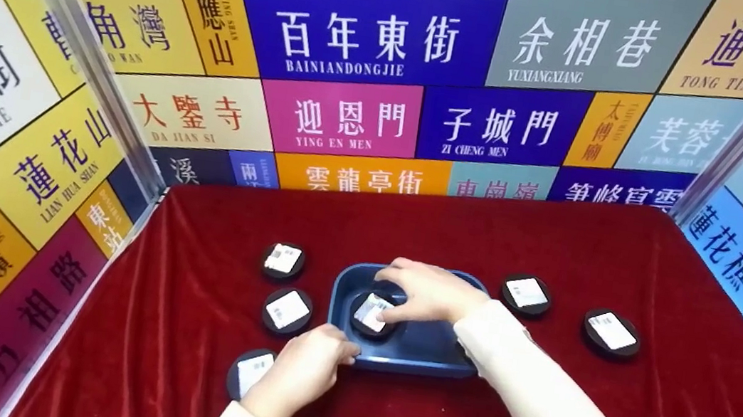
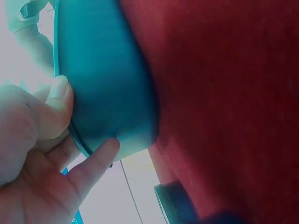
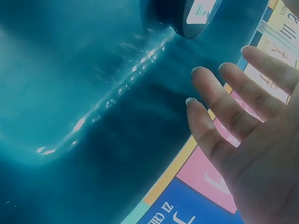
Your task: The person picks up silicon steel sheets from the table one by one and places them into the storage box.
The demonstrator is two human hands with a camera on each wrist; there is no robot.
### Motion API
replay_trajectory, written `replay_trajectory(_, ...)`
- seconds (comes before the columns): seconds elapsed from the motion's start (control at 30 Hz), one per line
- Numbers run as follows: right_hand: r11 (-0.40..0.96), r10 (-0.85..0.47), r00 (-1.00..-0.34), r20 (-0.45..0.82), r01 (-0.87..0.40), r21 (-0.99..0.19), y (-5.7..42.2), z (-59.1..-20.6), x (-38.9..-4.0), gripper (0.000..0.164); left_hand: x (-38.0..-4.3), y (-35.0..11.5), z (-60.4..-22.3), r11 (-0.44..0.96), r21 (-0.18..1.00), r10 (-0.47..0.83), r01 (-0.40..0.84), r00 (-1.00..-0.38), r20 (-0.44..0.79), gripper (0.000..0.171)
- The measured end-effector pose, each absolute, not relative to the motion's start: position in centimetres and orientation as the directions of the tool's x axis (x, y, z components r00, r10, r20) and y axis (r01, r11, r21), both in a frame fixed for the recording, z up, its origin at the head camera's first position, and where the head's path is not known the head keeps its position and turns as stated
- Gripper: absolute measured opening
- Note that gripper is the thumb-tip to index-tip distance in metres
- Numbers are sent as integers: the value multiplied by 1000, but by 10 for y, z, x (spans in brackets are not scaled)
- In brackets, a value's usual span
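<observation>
A blue plastic basin (image 1: 422,366) sits on the red cloth, and a low round black container (image 1: 373,315) with a white label lies in its left part. My left hand (image 1: 315,366) grips the basin's near left corner. In the left wrist view its thumb (image 2: 60,95) lies on the outer wall at the rim. My right hand (image 1: 432,292) reaches over the basin from the right, thumb over the container's label and fingers toward its far side. In the right wrist view the right hand's fingers (image 3: 224,107) are spread and slightly bent, apart from the container (image 3: 201,11).
Similar labelled round containers stand left of the basin: one at the back (image 1: 283,260), one in the middle (image 1: 287,311) and one partly behind my left hand (image 1: 244,371). Two more, one nearer (image 1: 526,295) and one farther (image 1: 611,333), stand to the right. Printed wall panels (image 1: 373,29) border the table.
</observation>
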State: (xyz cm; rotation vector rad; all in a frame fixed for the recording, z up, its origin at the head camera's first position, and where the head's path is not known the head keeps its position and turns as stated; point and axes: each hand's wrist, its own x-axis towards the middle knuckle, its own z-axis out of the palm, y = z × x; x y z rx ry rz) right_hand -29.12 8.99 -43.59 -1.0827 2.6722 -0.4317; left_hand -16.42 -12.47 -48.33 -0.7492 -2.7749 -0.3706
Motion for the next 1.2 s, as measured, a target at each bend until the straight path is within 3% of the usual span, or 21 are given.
replay_trajectory(0.47,691,-694,-717,-60,-640,-336,103,-427,-288,62,-164,-124,-482,833,172,464,526,-833,303,18)
replay_trajectory(1.2,664,-698,-716,-8,-644,-379,120,-425,-278,63,-162,-125,-485,835,188,446,518,-835,321,18)
